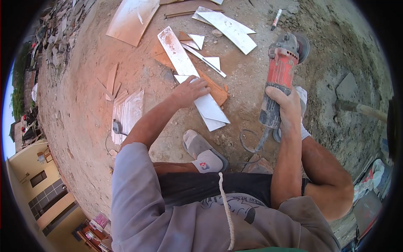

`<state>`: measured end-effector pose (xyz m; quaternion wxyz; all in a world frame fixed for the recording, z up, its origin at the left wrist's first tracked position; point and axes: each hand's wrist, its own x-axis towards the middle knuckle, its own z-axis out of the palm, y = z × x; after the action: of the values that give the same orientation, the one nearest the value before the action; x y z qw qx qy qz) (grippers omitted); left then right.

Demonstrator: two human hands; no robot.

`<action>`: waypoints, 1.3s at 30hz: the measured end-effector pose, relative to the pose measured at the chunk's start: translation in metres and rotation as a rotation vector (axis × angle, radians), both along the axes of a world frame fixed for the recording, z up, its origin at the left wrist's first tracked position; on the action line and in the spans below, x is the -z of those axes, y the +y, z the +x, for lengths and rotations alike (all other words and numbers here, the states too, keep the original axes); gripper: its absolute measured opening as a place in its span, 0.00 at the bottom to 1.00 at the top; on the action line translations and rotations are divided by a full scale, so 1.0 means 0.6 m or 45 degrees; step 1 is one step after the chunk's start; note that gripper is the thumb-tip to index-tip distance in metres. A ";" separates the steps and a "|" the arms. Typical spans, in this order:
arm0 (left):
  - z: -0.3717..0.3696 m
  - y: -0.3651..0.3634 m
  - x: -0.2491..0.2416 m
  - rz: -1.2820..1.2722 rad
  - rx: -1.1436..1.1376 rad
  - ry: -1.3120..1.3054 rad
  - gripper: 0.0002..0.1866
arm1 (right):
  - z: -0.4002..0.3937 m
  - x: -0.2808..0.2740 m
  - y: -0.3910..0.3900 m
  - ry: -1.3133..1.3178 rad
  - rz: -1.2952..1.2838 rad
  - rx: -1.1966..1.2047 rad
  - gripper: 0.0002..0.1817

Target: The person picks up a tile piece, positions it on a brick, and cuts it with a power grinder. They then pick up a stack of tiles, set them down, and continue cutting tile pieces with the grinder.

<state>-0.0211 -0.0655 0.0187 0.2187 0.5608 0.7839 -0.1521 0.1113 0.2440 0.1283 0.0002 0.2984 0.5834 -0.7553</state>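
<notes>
My right hand (283, 101) is wrapped round the body of a red and black angle grinder (280, 71), whose disc points up and to the right. My left hand (191, 91) rests with its fingers spread on a white tile piece (210, 108), which lies over another white strip. A long white tile (178, 52) runs up and to the left from under my left hand. Beneath these pieces sits an orange-brown block (215, 89) on the dirt.
Cut tile pieces (233, 31) and a large tile (132, 21) lie further off. Stacked tiles (129, 110) with a tape measure (117, 126) are at the left. A marker (276, 19), the grinder's cable (252, 149) and a wooden-handled tool (363, 110) are also around.
</notes>
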 end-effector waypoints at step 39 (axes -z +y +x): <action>-0.032 0.070 -0.033 0.331 -2.226 0.064 0.59 | 0.024 -0.053 0.065 0.120 0.223 0.025 0.29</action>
<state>-0.0402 -0.0236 0.0387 0.1739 -0.2222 0.9480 0.1476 0.1257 0.2830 0.1602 -0.0606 0.2671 0.6436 -0.7147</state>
